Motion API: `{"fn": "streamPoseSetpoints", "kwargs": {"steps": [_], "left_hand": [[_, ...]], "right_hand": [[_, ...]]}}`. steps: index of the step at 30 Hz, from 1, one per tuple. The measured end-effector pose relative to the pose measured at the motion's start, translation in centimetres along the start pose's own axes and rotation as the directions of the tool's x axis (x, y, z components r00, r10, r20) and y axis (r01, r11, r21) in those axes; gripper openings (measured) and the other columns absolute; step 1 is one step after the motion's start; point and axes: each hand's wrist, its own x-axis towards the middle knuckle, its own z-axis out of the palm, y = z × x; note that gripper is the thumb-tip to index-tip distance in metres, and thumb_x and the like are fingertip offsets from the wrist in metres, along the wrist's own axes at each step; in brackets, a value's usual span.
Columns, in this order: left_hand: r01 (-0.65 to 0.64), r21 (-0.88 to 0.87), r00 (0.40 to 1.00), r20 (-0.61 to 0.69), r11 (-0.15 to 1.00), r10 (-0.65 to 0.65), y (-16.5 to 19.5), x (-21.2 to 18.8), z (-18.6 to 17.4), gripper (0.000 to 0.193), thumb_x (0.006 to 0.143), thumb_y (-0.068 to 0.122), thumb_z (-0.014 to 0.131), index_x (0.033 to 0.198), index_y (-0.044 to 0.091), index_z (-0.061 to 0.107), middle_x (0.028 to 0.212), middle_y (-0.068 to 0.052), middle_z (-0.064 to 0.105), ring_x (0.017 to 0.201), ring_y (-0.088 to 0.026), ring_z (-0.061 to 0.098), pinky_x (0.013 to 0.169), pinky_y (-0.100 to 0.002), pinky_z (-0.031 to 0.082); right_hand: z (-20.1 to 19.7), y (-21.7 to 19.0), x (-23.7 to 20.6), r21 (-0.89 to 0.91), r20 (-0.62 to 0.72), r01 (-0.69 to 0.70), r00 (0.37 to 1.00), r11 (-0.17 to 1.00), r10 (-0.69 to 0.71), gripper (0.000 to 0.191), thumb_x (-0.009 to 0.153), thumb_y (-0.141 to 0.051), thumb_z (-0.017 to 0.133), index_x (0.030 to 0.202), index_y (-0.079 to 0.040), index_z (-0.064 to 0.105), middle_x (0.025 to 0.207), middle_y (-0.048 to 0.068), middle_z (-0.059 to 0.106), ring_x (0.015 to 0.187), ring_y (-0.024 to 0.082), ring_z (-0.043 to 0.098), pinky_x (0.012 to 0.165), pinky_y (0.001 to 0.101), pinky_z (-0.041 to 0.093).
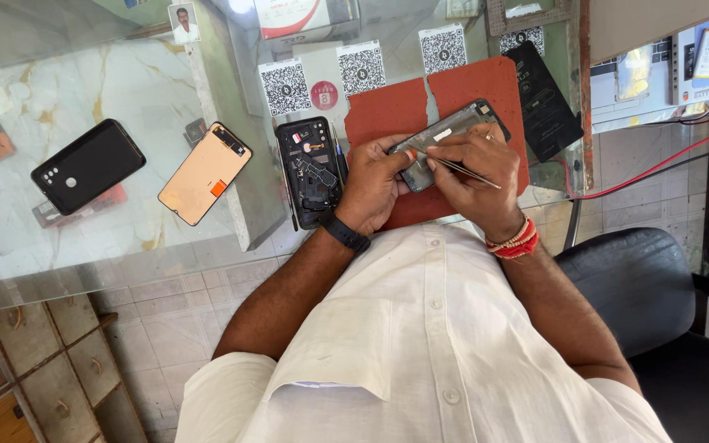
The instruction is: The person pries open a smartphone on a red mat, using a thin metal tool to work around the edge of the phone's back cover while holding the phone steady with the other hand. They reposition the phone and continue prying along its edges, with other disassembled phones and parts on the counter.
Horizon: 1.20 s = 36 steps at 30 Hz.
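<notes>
A: What crowds the red rubber work mat (pixel 387 111)?

B: On the mat, the left hand (pixel 373 179) is closed around an opened dark smartphone (pixel 453 135), and the right hand (pixel 476 164) pinches thin metal tweezers (pixel 463 170) whose tips touch it. Just left of the mat lies a black phone frame with exposed parts (pixel 312 168); further left a copper-coloured display panel (pixel 204 172), then a black phone back cover (pixel 88 166). A flat black battery (pixel 545 98) sits at the mat's right corner.

A: Room to move?

B: The glass worktop (pixel 51 98) ends just below the mat; open glass lies far left.
</notes>
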Motion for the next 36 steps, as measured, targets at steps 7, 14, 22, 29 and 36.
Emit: {"fn": "streamPoseSetpoints", "kwargs": {"steps": [7, 14, 22, 29, 36], "left_hand": [[-0.008, -0.003, 1.000, 0.015, 1.000, 0.008, -0.1, 0.0, -0.1, 0.024, 0.100, 0.001, 0.057, 0.121, -0.008, 0.065, 0.104, -0.012, 0.073, 0.086, -0.016, 0.072, 0.075, -0.035, 0.064], [-0.010, 0.000, 1.000, 0.013, 1.000, 0.010, -0.2, 0.0, 0.0, 0.024, 0.100, 0.001, 0.058, 0.121, -0.008, 0.065, 0.104, -0.012, 0.073, 0.085, -0.015, 0.072, 0.074, -0.034, 0.064], [-0.017, 0.014, 1.000, 0.011, 1.000, 0.017, -0.2, -0.1, 0.1, 0.024, 0.100, 0.001, 0.057, 0.121, -0.008, 0.065, 0.104, -0.012, 0.073, 0.085, -0.015, 0.072, 0.074, -0.034, 0.064], [-0.023, 0.023, 1.000, -0.006, 0.999, 0.023, -0.1, -0.2, 0.2, 0.027, 0.099, 0.001, 0.057, 0.123, -0.009, 0.064, 0.106, -0.014, 0.072, 0.087, -0.016, 0.072, 0.075, -0.034, 0.064], [-0.024, 0.060, 0.999, -0.042, 0.998, 0.026, -0.3, 0.1, 0.2, 0.030, 0.098, 0.000, 0.056, 0.125, -0.010, 0.064, 0.108, -0.015, 0.073, 0.088, -0.019, 0.073, 0.074, -0.035, 0.065]], "right_hand": [[0.5, 0.2, -0.1, -0.064, 0.008, 0.000, 1.000, 0.998, 0.001, 0.010, 0.088, -0.002, 0.081, 0.096, -0.005, 0.076, 0.093, 0.006, 0.077, 0.080, 0.016, 0.068, 0.090, 0.0358, 0.042], [0.4, 0.2, -0.1, -0.072, 0.013, 0.017, 1.000, 0.997, -0.016, 0.010, 0.089, -0.002, 0.081, 0.097, -0.006, 0.076, 0.095, 0.007, 0.078, 0.083, 0.016, 0.068, 0.091, 0.0360, 0.042], [0.4, 0.1, 0.1, -0.078, 0.021, 0.025, 1.000, 0.997, -0.023, 0.010, 0.089, -0.002, 0.081, 0.096, -0.006, 0.076, 0.095, 0.006, 0.078, 0.082, 0.016, 0.069, 0.093, 0.0366, 0.041], [0.5, 0.5, -0.2, -0.123, -0.017, 0.050, 0.998, 0.991, -0.052, 0.010, 0.088, -0.002, 0.080, 0.091, -0.007, 0.073, 0.098, 0.005, 0.077, 0.091, 0.017, 0.071, 0.104, 0.0406, 0.043], [-1.0, 2.9, -0.1, -0.288, -0.135, -0.005, 0.990, 0.958, -0.036, 0.005, 0.089, -0.004, 0.079, 0.091, -0.007, 0.075, 0.098, 0.004, 0.078, 0.100, 0.021, 0.070, 0.114, 0.0494, 0.041]]}}
